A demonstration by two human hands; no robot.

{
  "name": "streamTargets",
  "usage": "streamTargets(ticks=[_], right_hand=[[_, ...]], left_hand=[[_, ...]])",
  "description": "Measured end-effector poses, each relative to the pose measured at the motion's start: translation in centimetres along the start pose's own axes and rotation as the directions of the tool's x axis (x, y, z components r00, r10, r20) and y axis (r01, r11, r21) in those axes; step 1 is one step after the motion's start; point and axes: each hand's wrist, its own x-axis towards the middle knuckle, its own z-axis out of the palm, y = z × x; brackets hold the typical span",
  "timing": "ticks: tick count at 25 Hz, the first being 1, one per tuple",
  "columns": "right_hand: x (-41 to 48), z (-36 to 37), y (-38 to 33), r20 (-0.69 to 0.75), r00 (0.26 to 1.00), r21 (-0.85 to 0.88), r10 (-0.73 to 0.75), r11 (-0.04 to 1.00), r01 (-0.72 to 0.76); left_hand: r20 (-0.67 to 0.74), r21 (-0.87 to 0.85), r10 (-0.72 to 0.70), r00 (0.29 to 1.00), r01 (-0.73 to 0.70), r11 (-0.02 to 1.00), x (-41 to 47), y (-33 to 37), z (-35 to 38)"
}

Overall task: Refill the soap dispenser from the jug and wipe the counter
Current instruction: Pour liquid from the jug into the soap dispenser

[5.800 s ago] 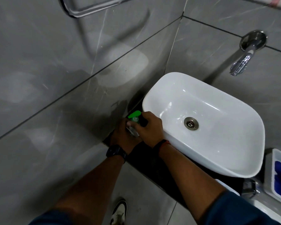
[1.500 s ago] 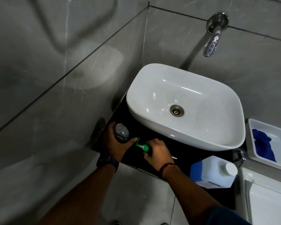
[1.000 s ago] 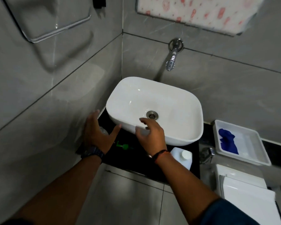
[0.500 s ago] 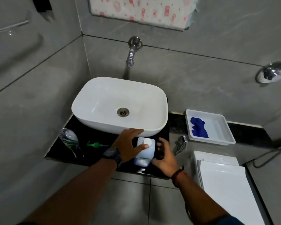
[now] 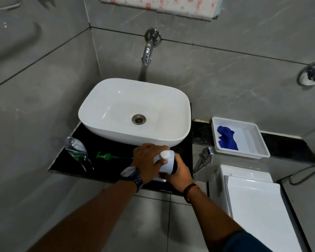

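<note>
Both hands are on the jug [image 5: 166, 165] now, right in front of the basin [image 5: 105, 99], at its right front corner on the dark counter [image 5: 102, 142]. The left hand [image 5: 146, 160] curls over the jug's shoulder, with the thumb pressed just under the white cap [image 5: 164, 155]. The right hand [image 5: 180, 172] wraps round the far side and lower body. So both have a full grip, and the cap is on.

This looks like the start of the refill: the jug is in hand but not yet opened. The next move calls for one hand to steady the body while the other twists that cap off. Then it's a carry across to the bottle and a slow tilt into a narrow neck, where a spill looks quite possible.

Now the containers. The clear soap bottle [image 5: 75, 149] stands in front of the basin's left corner with its neck open, and looks close to empty, though the level is hard to read. Its green pump [image 5: 103, 156] lies flat on the counter between the bottle and the hands. The jug is opaque, so how full it is, I cannot tell. Right of the basin, a white tray [image 5: 247, 139] holds a crumpled blue cloth [image 5: 225, 138], which should serve for the wipe later.
</note>
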Motion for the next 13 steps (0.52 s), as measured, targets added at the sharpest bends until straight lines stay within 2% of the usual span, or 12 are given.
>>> streamTargets(ticks=[2,5,8,10,13], right_hand=[[0.2,0.1,-0.2,0.009,1.000,0.001,0.002,1.000,-0.002],[0.3,0.1,-0.1,0.006,1.000,-0.023,-0.002,1.000,0.003],[0.3,-0.1,-0.2,-0.019,1.000,-0.064,0.005,0.998,-0.006],[0.4,-0.1,-0.3,-0.014,1.000,-0.097,0.002,0.995,-0.003],[0.4,-0.2,-0.2,-0.018,1.000,-0.111,-0.003,0.994,0.001]], left_hand=[[-0.041,0.086,-0.020,0.999,0.024,0.996,0.0,0.3,0.0],[-0.175,0.041,-0.128,0.976,0.137,0.990,-0.3,0.8,-0.1],[-0.269,0.036,-0.056,0.962,0.068,0.997,-0.6,0.4,0.1],[-0.215,-0.002,-0.006,0.977,0.006,1.000,-0.2,0.6,0.2],[-0.063,-0.047,-0.016,0.998,0.013,0.999,0.4,1.5,0.4]])
